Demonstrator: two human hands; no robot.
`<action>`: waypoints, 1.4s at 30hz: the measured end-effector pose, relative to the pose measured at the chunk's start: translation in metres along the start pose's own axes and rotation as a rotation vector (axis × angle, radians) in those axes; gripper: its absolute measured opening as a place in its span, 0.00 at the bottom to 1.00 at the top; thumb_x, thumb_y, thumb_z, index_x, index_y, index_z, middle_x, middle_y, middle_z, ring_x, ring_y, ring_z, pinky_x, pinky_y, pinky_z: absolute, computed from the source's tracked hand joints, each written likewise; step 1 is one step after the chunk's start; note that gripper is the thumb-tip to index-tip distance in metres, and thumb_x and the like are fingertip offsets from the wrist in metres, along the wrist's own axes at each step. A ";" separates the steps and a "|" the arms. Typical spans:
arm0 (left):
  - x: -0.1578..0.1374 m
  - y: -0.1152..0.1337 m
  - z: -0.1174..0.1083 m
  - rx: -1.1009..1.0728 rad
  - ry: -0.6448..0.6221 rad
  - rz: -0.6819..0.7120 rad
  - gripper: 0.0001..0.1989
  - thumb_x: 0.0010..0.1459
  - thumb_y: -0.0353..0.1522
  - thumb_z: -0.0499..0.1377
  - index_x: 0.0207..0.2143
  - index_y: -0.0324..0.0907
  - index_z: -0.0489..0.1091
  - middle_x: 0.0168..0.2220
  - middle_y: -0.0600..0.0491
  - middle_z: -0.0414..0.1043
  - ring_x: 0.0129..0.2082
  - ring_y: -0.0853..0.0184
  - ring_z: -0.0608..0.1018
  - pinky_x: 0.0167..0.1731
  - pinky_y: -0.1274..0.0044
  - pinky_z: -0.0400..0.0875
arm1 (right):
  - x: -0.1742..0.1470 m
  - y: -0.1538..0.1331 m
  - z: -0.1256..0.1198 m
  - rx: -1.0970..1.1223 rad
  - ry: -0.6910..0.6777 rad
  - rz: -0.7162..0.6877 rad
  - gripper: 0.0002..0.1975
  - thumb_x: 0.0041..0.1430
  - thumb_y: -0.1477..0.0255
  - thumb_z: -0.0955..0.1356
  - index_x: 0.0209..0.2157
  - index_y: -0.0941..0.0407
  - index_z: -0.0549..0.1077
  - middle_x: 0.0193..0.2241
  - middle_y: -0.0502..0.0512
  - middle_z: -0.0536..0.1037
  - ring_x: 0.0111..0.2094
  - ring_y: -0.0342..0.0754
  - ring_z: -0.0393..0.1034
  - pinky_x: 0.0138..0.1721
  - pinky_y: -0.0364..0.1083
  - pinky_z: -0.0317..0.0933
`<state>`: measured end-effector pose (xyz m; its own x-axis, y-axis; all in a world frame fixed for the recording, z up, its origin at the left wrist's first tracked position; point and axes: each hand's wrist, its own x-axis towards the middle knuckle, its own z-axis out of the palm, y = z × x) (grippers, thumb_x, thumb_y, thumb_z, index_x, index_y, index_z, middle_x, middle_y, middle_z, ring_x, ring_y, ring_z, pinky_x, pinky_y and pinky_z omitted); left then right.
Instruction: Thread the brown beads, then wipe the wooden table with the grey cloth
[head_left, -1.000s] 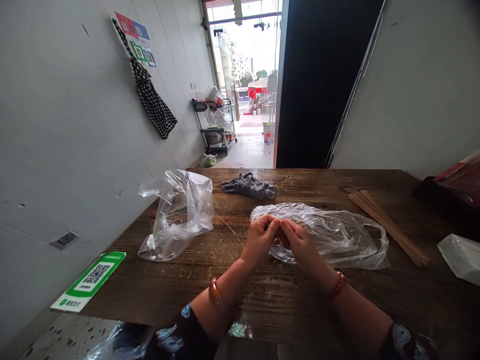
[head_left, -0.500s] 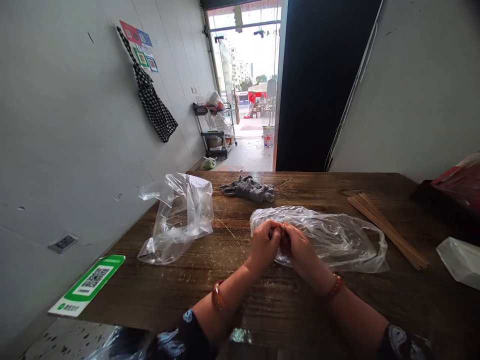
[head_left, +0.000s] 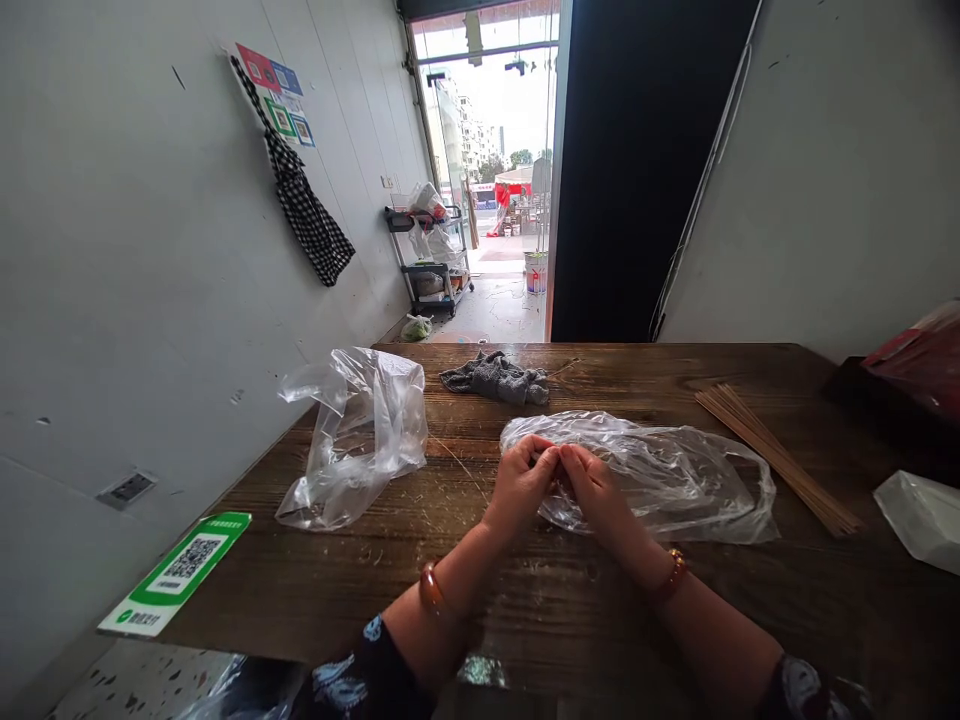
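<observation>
My left hand and my right hand meet over the table, thumbs and fingertips pinched close together. Whatever lies between the fingers is too small or hidden to make out. Just behind and partly under both hands spreads a clear plastic bag, crumpled and lying flat. A second clear plastic bag sits to the left, puffed up a little. Thin brown sticks lie in a loose bundle to the right of my right hand.
A grey cloth lies crumpled on the wooden table toward its far edge. A green QR code card is at the left edge. On the right are a white container and a red plastic-wrapped thing. Beyond stands a cart.
My fingers have shifted slightly, and the two thumbs now press side by side. The left hand has moved a little to the left. The bags and sticks stay where they were.
</observation>
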<state>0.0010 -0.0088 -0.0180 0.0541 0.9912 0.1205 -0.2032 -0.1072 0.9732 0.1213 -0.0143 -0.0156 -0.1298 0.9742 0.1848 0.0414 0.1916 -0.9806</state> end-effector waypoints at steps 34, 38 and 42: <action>-0.004 0.003 0.011 -0.185 -0.040 -0.123 0.08 0.50 0.35 0.58 0.29 0.42 0.63 0.19 0.60 0.65 0.15 0.77 0.59 0.17 0.82 0.51 | 0.001 0.006 -0.002 0.052 0.025 0.128 0.26 0.58 0.44 0.60 0.20 0.51 0.59 0.15 0.47 0.57 0.17 0.43 0.47 0.17 0.46 0.45; -0.003 0.003 0.009 -0.232 -0.058 -0.162 0.09 0.49 0.35 0.59 0.31 0.41 0.66 0.19 0.60 0.64 0.15 0.78 0.59 0.17 0.83 0.49 | 0.002 0.006 -0.002 0.137 0.008 0.185 0.26 0.58 0.45 0.61 0.20 0.51 0.59 0.14 0.45 0.56 0.15 0.41 0.46 0.16 0.45 0.43; -0.003 0.003 0.009 -0.246 -0.059 -0.163 0.12 0.50 0.37 0.61 0.35 0.40 0.68 0.20 0.60 0.65 0.15 0.78 0.59 0.17 0.83 0.49 | 0.002 0.008 -0.002 0.120 0.020 0.150 0.27 0.58 0.44 0.61 0.20 0.51 0.59 0.14 0.45 0.57 0.15 0.41 0.47 0.16 0.44 0.43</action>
<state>0.0090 -0.0131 -0.0138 0.1609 0.9869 -0.0150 -0.4172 0.0818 0.9051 0.1236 -0.0106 -0.0233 -0.1116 0.9931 0.0365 -0.0597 0.0300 -0.9978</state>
